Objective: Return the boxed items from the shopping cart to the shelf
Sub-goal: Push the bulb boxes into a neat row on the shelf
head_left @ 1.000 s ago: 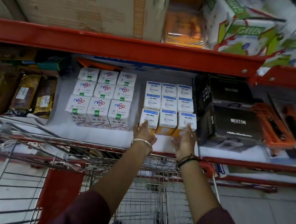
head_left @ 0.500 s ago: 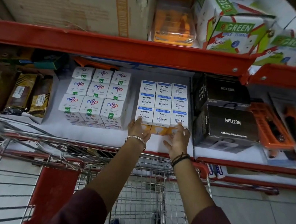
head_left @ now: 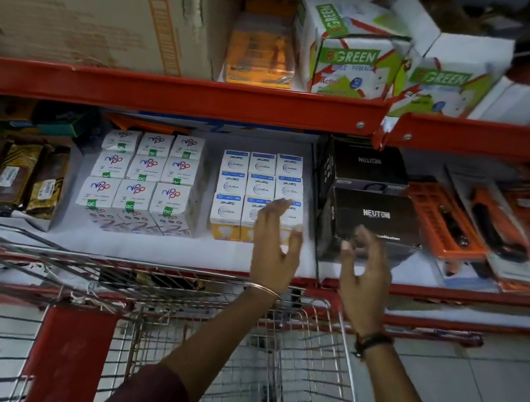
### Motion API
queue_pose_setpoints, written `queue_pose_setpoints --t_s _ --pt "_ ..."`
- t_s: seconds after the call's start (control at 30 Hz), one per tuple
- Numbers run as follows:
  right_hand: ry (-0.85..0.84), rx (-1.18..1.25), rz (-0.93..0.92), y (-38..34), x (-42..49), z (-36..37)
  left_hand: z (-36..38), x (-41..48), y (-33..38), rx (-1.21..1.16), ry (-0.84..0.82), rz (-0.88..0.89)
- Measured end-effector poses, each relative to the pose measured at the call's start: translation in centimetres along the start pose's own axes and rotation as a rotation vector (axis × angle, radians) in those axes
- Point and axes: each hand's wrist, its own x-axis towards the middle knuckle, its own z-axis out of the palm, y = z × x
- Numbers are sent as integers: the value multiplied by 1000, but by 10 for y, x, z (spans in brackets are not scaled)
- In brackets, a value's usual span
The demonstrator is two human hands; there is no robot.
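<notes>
Both grips empty: left hand and right hand are open, fingers spread and loosely curled, palms roughly facing each other, holding nothing. Left fingertips overlap the front-right Garnet box in the white-and-blue Garnet boxes; contact vs hovering, cannot tell. That block sits three by three on the white shelf, directly ahead of the left grip. Right fingertips are in front of the lower edge of the black Neuton box, second Neuton box stacked behind it. Left of the left grip: a three-by-three block of Nippo boxes. Right of the right grip: orange blister packs. Below both wrists: wire shopping cart, front rim against the shelf edge; basket contents not readable. Bangle on left wrist, dark band on right.
</notes>
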Motion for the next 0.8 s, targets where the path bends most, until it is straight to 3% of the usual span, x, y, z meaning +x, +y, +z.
queue_pose_setpoints --t_s 0.13,0.23,0.37,0.5,0.8 --pt "-127 -399 -208 58 42 -45 44 9 3 407 -342 233" --pt "-273 -687 -309 86 67 -55 74 15 -9 710 -520 287" --pt "-343 -834 -347 108 84 -49 95 21 -28 960 -497 326" --pt "-346 -825 -352 117 101 -44 103 28 -35 1087 -450 331" --pt "-402 -814 -362 121 114 -45 110 30 -31 1022 -523 245"
